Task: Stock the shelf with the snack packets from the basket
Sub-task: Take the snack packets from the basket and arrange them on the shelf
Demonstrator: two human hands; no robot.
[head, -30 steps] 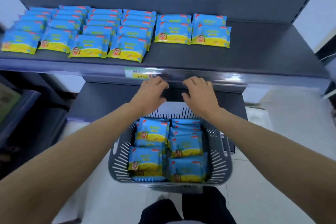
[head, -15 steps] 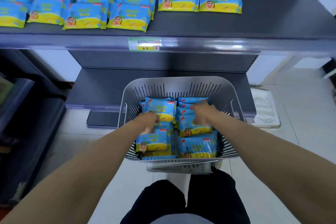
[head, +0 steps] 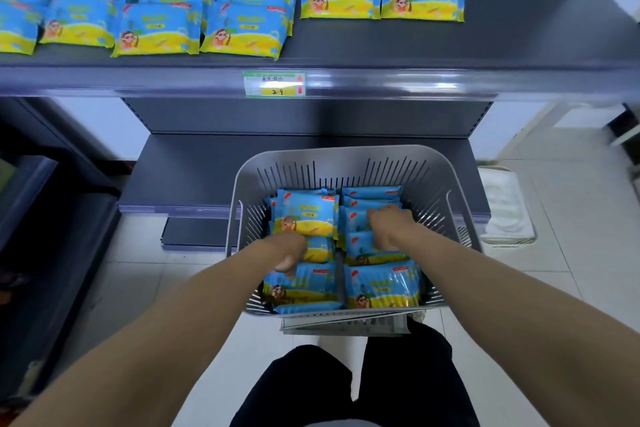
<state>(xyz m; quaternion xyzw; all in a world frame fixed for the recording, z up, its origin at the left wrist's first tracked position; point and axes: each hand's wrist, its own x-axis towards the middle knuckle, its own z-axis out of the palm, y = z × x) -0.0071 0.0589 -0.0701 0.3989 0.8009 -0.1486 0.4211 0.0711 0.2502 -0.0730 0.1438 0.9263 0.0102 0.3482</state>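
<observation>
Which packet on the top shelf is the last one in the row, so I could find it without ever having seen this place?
Start at the dark grey shelf with the green price label on its front edge. Follow the blue and yellow snack packets along it to the right. The rightmost packet is the last before the bare stretch of shelf, with one more packet tucked behind it.

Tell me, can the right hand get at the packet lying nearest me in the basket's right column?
Probably yes. The right hand is already inside the basket, resting further back on the same column. The front right packet lies on top, uncovered, with nothing between it and the hand.
</observation>
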